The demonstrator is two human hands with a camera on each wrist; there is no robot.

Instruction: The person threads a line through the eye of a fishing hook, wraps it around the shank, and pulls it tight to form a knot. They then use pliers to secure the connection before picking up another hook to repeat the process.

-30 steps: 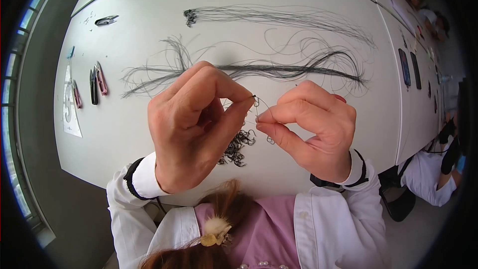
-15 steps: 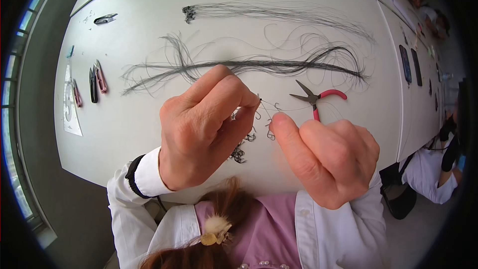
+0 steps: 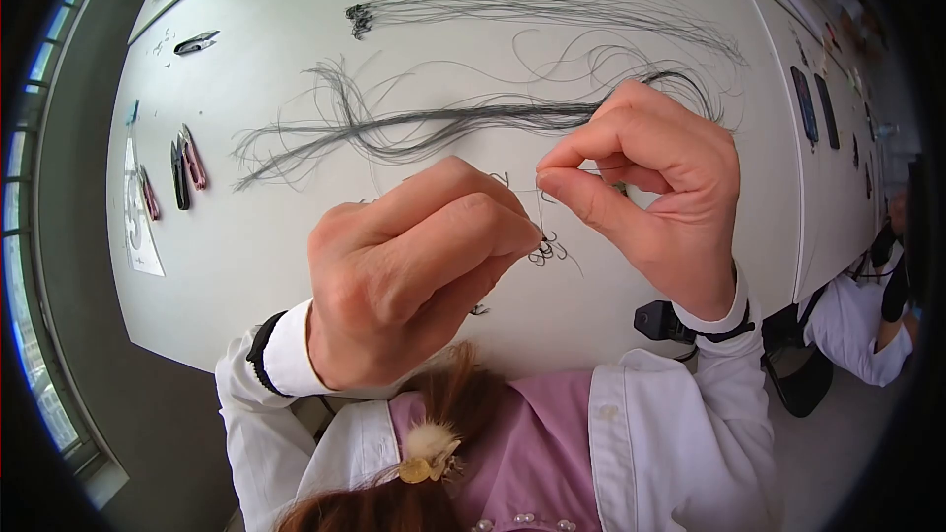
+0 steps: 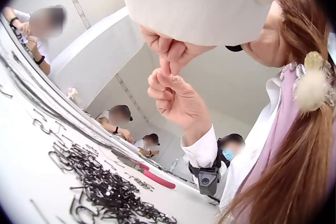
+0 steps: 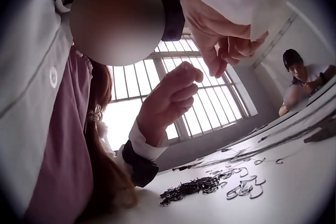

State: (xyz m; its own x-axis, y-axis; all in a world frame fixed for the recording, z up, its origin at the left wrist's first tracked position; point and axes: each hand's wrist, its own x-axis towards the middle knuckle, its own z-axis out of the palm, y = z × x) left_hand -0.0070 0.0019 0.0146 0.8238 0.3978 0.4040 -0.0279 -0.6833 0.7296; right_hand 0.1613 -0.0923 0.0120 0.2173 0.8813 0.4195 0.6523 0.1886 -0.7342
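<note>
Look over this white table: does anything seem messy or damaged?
The middle bundle of thin dark strands looks untidy: its ends fan out and loops stray, unlike the straighter dark strands above it. Tiny dark scraps beside the dark metal snips at upper left look spilled, perhaps clippings. Nothing looks plainly damaged.

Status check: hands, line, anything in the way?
Left hand and right hand both pinching. Thin line runs between them. Hook pile and pliers on table below, clear of both hands.
</note>
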